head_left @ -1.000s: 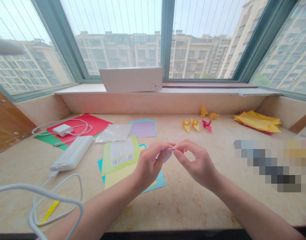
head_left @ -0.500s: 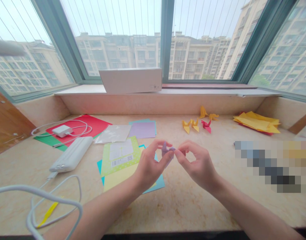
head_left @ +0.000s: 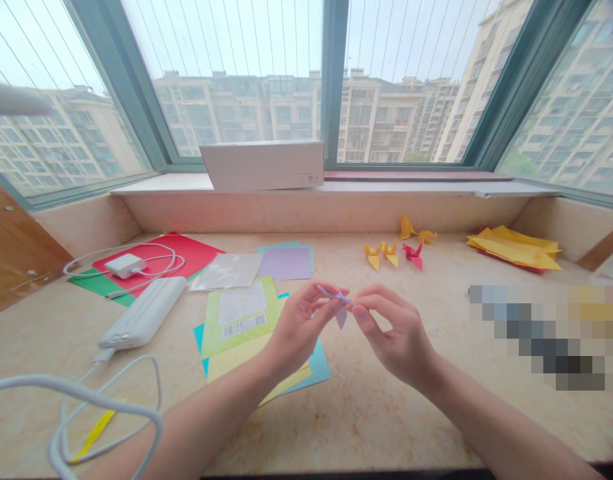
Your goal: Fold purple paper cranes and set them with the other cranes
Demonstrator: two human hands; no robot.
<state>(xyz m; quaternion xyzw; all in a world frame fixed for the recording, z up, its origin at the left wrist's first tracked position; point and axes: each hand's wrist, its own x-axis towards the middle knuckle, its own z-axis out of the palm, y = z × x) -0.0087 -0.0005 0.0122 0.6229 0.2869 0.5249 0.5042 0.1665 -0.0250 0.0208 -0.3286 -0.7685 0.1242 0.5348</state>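
Observation:
A small purple origami crane is held above the counter between my two hands. My left hand pinches its body between thumb and fingers, with one pointed part sticking out over the fingertips and another hanging down. My right hand has thumb and forefinger closed at the crane's right end. Behind my hands stand several yellow folded cranes and one red crane. Under and beside my left hand lie a green paper packet and sheets of yellow and blue paper.
Purple paper, a clear sleeve and red paper lie at the back left. A white power bank and looped cable are at left. Yellow paper is piled back right. A white box stands on the sill.
The purple crane has been turned in my fingers, so a pointed flap now hangs below them. Both hands stay in nearly the same place and keep their pinch.

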